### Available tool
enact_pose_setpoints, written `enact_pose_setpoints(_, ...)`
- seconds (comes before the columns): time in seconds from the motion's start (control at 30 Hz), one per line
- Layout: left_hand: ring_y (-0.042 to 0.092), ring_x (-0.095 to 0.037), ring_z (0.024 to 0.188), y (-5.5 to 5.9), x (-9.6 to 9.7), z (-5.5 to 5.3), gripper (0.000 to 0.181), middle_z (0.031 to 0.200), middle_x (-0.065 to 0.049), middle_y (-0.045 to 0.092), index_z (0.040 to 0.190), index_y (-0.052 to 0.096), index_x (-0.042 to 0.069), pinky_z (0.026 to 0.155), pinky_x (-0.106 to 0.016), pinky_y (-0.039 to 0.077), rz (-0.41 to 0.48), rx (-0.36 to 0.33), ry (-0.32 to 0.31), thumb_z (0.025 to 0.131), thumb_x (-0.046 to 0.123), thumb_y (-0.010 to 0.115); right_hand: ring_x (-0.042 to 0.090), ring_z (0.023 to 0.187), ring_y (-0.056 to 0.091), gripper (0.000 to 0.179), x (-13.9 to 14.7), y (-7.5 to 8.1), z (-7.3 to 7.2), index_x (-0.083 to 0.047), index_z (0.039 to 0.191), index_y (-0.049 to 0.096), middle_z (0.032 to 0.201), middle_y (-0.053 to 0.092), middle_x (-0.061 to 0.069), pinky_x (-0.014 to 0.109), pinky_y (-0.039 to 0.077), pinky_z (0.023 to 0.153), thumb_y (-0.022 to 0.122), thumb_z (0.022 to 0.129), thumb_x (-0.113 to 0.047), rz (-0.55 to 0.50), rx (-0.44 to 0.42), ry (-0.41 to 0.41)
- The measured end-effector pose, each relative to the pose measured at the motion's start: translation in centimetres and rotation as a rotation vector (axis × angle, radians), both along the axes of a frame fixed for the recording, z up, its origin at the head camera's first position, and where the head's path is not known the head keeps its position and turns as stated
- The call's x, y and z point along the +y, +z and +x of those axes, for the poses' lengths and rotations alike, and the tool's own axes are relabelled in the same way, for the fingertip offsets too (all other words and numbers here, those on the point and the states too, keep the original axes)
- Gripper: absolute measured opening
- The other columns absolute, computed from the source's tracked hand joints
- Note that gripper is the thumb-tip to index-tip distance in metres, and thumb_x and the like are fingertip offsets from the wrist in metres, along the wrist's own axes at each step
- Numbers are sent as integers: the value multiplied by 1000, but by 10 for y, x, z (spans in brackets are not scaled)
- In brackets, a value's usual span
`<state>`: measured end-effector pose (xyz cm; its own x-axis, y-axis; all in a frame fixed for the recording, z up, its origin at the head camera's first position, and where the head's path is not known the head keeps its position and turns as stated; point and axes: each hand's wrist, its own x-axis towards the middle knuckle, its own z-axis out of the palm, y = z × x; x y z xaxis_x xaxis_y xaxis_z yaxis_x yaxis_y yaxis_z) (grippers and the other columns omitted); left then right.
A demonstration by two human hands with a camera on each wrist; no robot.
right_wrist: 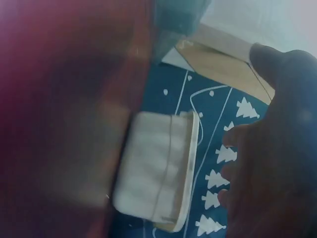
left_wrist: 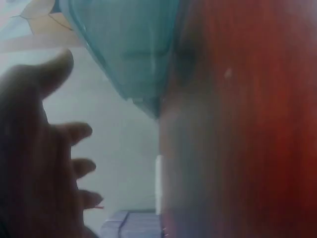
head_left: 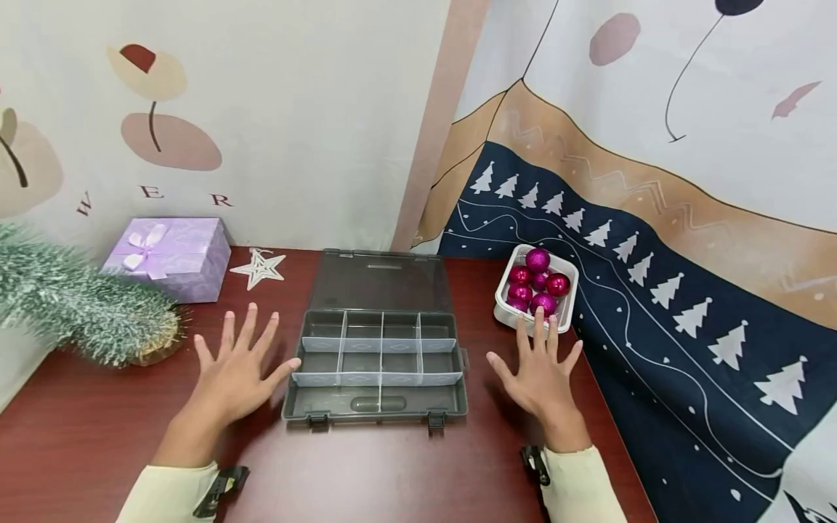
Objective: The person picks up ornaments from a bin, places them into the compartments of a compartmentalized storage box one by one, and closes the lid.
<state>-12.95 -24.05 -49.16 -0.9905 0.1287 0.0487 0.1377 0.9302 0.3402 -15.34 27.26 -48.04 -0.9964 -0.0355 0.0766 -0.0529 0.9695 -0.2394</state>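
A grey see-through compartment box [head_left: 375, 399] lies with its lid [head_left: 379, 283] folded back on the dark red table, its dividers making several cells. To its left my left hand [head_left: 234, 374] hovers with fingers spread, the thumb tip close to the box's edge. Spread in the same way, my right hand [head_left: 543, 378] is between the box and a white tub [head_left: 506, 312]. Several shiny and glittery magenta baubles [head_left: 557, 284] fill that tub. The right fingertips overlap the tub's near rim in the head view; the right wrist view shows the tub [right_wrist: 153, 168] apart from the fingers. Neither hand holds anything.
At the back left are a lilac gift box [head_left: 176, 254] with a bow and a white star ornament [head_left: 259, 269]. A frosted miniature tree [head_left: 98, 305] leans in from the left edge. Printed cloth [head_left: 628, 290] hangs along the table's right side.
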Motion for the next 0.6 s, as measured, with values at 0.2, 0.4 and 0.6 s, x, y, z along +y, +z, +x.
enact_pose_setpoints(0.2, 3, -62, 166, -8, -4, 6, 103, 185, -19, 3, 177, 19, 22, 114, -97, -1, 262, -64, -190, 98, 53, 77, 51, 170, -9, 104, 18, 15, -26, -12, 177, 14, 185, -7, 19, 91, -14, 120, 44, 102, -78, 8, 33, -5)
enact_pose_setpoints(0.4, 6, -66, 163, -19, -9, 5, 112, 184, -24, 5, 177, 18, 17, 111, -99, -2, 492, -69, -324, 90, 30, 88, 52, 169, -11, 105, 34, 27, -61, -10, 177, 8, 184, -8, 24, 90, -17, 120, 41, 103, -77, -10, 1, -35)
enact_pose_setpoints(0.6, 5, -65, 164, -32, -8, 5, 122, 183, -27, 3, 177, 15, 14, 110, -99, -8, 557, -71, -392, 85, 34, 92, 53, 169, -8, 107, 47, 30, -92, -8, 176, 9, 183, -5, 27, 90, -16, 121, 41, 102, -78, -44, -20, -68)
